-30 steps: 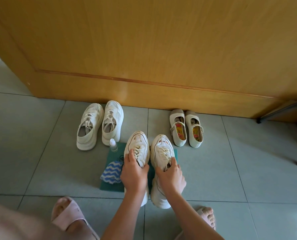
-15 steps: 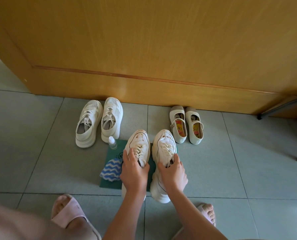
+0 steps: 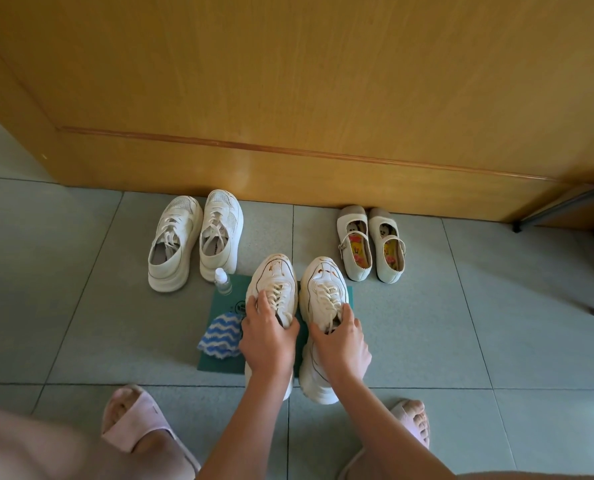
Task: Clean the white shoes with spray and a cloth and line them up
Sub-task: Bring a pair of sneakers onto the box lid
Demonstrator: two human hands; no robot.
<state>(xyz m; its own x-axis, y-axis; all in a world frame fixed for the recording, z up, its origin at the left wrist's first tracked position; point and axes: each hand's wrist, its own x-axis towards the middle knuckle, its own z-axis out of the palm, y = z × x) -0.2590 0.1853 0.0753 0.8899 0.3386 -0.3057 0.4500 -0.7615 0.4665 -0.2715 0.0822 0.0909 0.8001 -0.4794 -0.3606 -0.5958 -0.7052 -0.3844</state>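
Note:
Two chunky white laced sneakers stand side by side on a green mat (image 3: 226, 362), toes pointing at the wooden door. My left hand (image 3: 267, 337) grips the left sneaker (image 3: 273, 278) round its opening. The right sneaker (image 3: 325, 282) is gripped at its tongue and collar by my right hand (image 3: 340, 344). Brown marks show on both toe caps. A blue-and-white striped cloth (image 3: 219, 336) lies on the mat left of my left hand. A small clear spray bottle (image 3: 222, 280) stands at the mat's far left corner.
Another white sneaker pair (image 3: 195, 240) sits to the far left by the door (image 3: 288, 98). A small pair of strapped white shoes (image 3: 371, 251) stands at the far right. My feet in pink slippers (image 3: 132, 420) are near the bottom. A dark metal frame (image 3: 565, 206) reaches in at right.
Both hands have slid the two sneakers a little farther forward toward the door, keeping the same hold; the view has dipped slightly.

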